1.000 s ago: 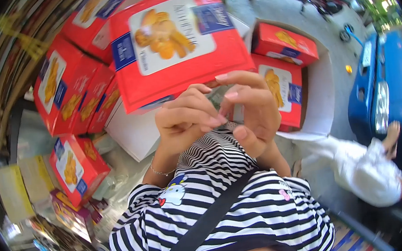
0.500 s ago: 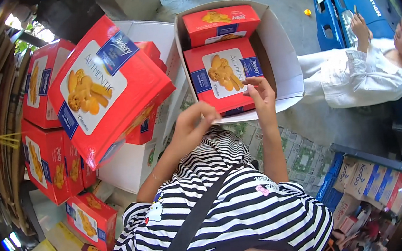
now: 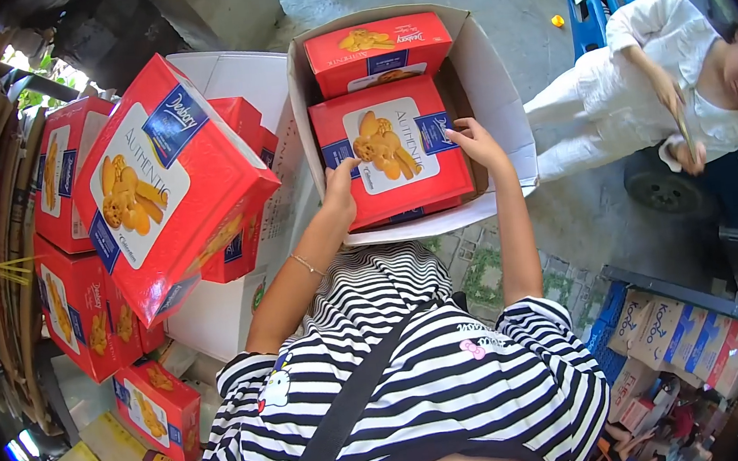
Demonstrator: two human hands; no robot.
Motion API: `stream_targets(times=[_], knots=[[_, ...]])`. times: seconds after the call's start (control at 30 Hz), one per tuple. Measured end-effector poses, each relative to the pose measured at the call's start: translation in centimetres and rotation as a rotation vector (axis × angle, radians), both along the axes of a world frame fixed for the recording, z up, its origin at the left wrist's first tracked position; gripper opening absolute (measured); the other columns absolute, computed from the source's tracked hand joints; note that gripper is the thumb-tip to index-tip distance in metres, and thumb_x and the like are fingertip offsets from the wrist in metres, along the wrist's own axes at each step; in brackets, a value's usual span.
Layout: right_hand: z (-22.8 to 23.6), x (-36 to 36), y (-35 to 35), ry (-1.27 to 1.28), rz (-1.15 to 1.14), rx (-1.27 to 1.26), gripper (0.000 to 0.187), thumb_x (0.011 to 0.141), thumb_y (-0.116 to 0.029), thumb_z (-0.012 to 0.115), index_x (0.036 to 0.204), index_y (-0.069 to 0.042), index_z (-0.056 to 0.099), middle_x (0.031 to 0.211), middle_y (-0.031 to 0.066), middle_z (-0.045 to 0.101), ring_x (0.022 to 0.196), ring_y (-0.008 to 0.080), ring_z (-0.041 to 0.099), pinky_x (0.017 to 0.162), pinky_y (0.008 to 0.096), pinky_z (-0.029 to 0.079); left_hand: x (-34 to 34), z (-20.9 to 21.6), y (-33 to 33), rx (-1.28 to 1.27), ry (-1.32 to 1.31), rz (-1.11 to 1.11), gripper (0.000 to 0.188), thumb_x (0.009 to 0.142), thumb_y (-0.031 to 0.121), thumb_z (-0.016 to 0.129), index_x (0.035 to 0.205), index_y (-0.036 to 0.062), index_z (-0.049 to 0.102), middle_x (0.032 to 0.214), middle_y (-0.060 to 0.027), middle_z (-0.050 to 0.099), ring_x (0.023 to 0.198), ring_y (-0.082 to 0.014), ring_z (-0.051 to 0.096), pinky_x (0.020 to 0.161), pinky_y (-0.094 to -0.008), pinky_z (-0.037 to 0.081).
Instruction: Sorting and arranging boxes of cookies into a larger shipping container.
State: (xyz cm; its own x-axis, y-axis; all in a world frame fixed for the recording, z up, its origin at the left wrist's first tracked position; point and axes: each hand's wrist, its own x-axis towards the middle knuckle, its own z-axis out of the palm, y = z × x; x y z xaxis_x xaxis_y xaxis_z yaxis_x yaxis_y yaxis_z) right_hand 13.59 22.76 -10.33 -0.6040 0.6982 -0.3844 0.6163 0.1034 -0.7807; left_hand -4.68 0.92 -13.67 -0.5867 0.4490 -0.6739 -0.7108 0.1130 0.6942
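Observation:
A red cookie box [image 3: 396, 187] with a picture of cookies on its lid lies flat in an open white carton [image 3: 497, 82]. My left hand [image 3: 340, 196] grips its left edge, thumb on top and the other fingers mostly hidden down the side. At the right edge, my right hand [image 3: 481, 145] holds the same box, its thumb and fingertips on the rim. Another red cookie box [image 3: 380, 38] stands at the carton's far end. Part of a further red box shows beneath the held one.
To the left, a tilted red cookie box [image 3: 174, 174] rests on more red boxes [image 3: 79, 297] and a white carton [image 3: 211, 314]. A person in white [image 3: 626, 104] stands at the right beside a blue truck [image 3: 586, 23]. Brown cartons [image 3: 681, 333] are stacked at lower right.
Both my hands have moved from above the carton's near edge to opposite sides of the cookie box and taken hold of it. The person in white has lowered their arms.

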Motion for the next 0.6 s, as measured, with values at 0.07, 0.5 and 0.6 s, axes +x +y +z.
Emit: stream_targets(times=[0.07, 0.5, 0.6], knots=[[-2.9, 0.4, 1.8, -0.072, -0.007, 0.034, 0.064, 0.081, -0.044, 0.064, 0.119, 0.005, 0.049, 0.111, 0.0219, 0.060, 0.104, 0.0272, 0.059, 0.089, 0.0344, 0.045, 0.8, 2.3, 0.2, -0.162, 0.074, -0.033, 0.068, 0.071, 0.020, 0.063, 0.127, -0.0032, 0.031, 0.123, -0.0182, 0.047, 0.125, -0.0275, 0.036, 0.107, -0.0371, 0.025], [-6.1, -0.1, 3.4, -0.250, -0.219, 0.126, 0.078, 0.080, -0.061, 0.052, 0.111, 0.011, 0.056, 0.108, 0.0319, 0.059, 0.109, 0.0406, 0.055, 0.094, 0.0406, 0.042, 1.3, 3.9, 0.4, -0.102, -0.087, -0.277, 0.097, 0.075, 0.065, 0.048, 0.148, 0.0161, 0.008, 0.149, -0.0281, 0.007, 0.140, -0.0364, 0.008, 0.109, -0.0488, -0.009], [-3.1, 0.0, 2.7, -0.328, -0.156, 0.207, 0.080, 0.081, -0.065, 0.046, 0.112, 0.008, 0.056, 0.111, 0.0324, 0.056, 0.111, 0.0422, 0.053, 0.096, 0.0423, 0.040, 1.4, 4.6, 0.1, -0.051, -0.025, -0.300, 0.092, 0.077, 0.066, 0.046, 0.146, 0.0135, 0.017, 0.146, -0.0251, 0.023, 0.136, -0.0352, 0.023, 0.110, -0.0459, 0.002]])
